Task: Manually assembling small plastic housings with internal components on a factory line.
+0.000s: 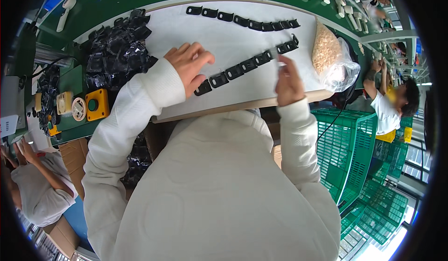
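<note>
A slanting row of small black plastic parts (234, 71) lies on the white work surface. Just beyond the row's near left end is my left hand (189, 66). Its fingers are loosely bent, its thumb apart from them close to the end part, and nothing shows in its grasp. My right hand (290, 83) is above the table to the right of the row, slightly blurred. Its thumb and fingertips are drawn together; a small pale thing may be between them, too unclear to name. Farther back runs a second, curved row of similar black parts (241, 20).
Black parts in shiny clear wrap form a heap (119, 46) at left, near a yellow box with a green button (97, 104). A clear bag of pale beige small pieces (325, 48) lies at right. Green plastic crates (340, 144) stand right of me. Other people work on both sides.
</note>
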The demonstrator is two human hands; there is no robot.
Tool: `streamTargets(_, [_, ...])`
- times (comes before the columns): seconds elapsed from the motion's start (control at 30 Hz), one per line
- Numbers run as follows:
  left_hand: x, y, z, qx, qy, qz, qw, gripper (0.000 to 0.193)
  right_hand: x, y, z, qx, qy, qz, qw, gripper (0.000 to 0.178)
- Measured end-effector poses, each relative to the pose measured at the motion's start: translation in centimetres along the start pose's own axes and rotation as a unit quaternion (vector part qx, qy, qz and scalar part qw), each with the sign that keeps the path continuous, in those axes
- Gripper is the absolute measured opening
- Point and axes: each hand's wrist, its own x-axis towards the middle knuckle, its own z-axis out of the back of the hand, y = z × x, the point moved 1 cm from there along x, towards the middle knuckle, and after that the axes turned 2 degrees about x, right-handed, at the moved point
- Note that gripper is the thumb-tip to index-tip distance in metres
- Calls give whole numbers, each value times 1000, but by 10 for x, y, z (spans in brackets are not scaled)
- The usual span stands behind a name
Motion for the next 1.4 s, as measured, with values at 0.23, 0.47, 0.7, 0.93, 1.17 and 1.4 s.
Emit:
streamTargets(0.23, [5,6,-10,-1,-21,-61,998,37,-71,21,-64,-180,229,177,940,36])
streamTargets(0.47, [8,12,-21,7,34,-85,996,38,-68,13,-71,-284,251,222,898,36])
streamTargets(0.7, [4,7,-17,50,3,-20,999,42,-65,29,-70,-323,252,255,876,37])
streamTargets(0.93, [0,9,-18,16,59,46,997,44,-62,41,-20,-267,345,260,861,34])
streamTargets(1.17, [34,8,-18,-44,63,-9,997,46,-22,33,-39,-281,262,257,887,31])
streamTargets(1.4, [38,3,-24,43,44,-2,998,52,-30,30,-23,-344,310,272,844,31])
